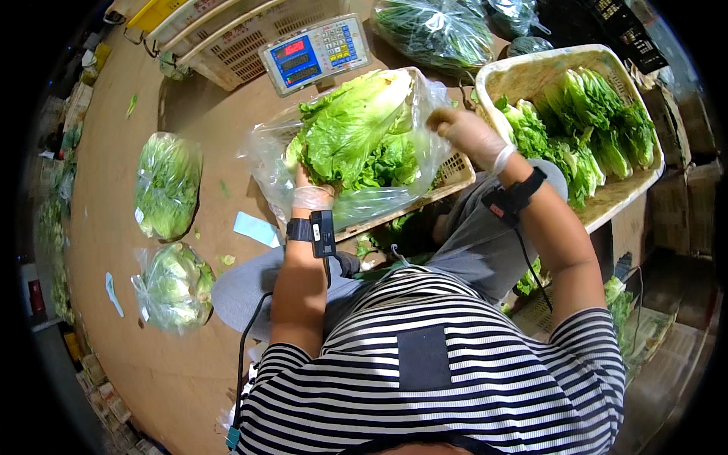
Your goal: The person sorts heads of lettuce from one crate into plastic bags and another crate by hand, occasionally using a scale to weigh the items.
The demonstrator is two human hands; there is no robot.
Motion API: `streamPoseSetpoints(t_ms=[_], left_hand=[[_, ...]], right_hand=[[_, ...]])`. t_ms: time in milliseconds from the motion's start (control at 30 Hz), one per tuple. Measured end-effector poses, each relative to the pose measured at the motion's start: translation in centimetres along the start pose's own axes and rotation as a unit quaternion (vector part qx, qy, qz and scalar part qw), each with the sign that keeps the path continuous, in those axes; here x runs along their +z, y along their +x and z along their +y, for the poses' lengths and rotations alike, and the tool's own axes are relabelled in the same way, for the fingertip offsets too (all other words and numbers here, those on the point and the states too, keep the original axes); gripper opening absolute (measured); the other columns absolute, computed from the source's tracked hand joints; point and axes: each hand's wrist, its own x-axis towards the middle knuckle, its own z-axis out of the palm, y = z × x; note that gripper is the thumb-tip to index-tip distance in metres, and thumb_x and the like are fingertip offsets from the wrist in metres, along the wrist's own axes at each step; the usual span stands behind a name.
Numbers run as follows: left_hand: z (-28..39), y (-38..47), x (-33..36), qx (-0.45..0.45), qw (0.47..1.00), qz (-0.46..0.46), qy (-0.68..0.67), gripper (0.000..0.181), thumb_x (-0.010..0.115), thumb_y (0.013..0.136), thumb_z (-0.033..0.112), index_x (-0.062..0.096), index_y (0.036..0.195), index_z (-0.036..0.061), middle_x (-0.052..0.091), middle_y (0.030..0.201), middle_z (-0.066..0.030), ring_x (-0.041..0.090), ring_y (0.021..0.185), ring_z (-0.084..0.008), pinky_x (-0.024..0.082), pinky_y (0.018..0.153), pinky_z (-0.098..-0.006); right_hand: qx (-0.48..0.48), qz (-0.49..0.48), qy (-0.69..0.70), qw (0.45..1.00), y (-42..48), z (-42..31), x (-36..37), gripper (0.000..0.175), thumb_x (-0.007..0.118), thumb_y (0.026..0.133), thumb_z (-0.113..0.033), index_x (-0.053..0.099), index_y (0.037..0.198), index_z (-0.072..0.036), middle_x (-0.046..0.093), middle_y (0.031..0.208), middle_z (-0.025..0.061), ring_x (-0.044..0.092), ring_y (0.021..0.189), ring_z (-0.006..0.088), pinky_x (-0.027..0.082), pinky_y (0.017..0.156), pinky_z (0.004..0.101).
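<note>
A large head of leaf lettuce (355, 128) rests over an open clear plastic bag (375, 205). The bag sits in a cream plastic basket (463, 170), with more leaves inside. My left hand (305, 177), in a thin clear glove, holds the lettuce head from its near left side; leaves hide the fingers. At the bag's right edge is my right hand (466, 133), gloved as well, its fingers curled and blurred. Whether it pinches the film cannot be seen.
Behind the basket stands a digital scale display (315, 54), lit. A cream tub (603, 219) of lettuce is at right. Two bagged lettuces (168, 187) lie at left near blue strips (256, 227). Stacked crates (239, 54) and a large bag of greens (435, 34) stand farther back.
</note>
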Motion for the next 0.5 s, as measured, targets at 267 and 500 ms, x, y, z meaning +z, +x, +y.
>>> streamPoseSetpoints(t_ms=[267,500], left_hand=[[0.4,0.0,-0.6,-0.027,0.999,0.014,-0.007,0.046,0.047,0.089,0.042,0.054,0.118,0.0075,0.058,0.116,-0.0101,0.057,0.104,-0.0276,0.048,0.089,-0.0441],[1.2,0.6,-1.0,-0.010,0.999,-0.020,0.027,0.039,0.054,0.088,0.036,0.057,0.114,0.0076,0.061,0.111,-0.0076,0.059,0.099,-0.0244,0.048,0.086,-0.0405]], right_hand=[[-0.124,0.333,-0.039,0.934,2.9,-3.0,2.8,0.024,0.054,0.076,-0.016,0.059,0.099,-0.010,0.060,0.083,0.0153,0.059,0.081,0.0326,0.047,0.072,0.0382],[-0.093,-0.158,-0.366,0.912,2.0,1.3,4.0,0.054,0.064,0.075,-0.028,0.050,0.126,-0.019,0.051,0.127,0.0102,0.056,0.104,0.0299,0.040,0.092,0.0485]])
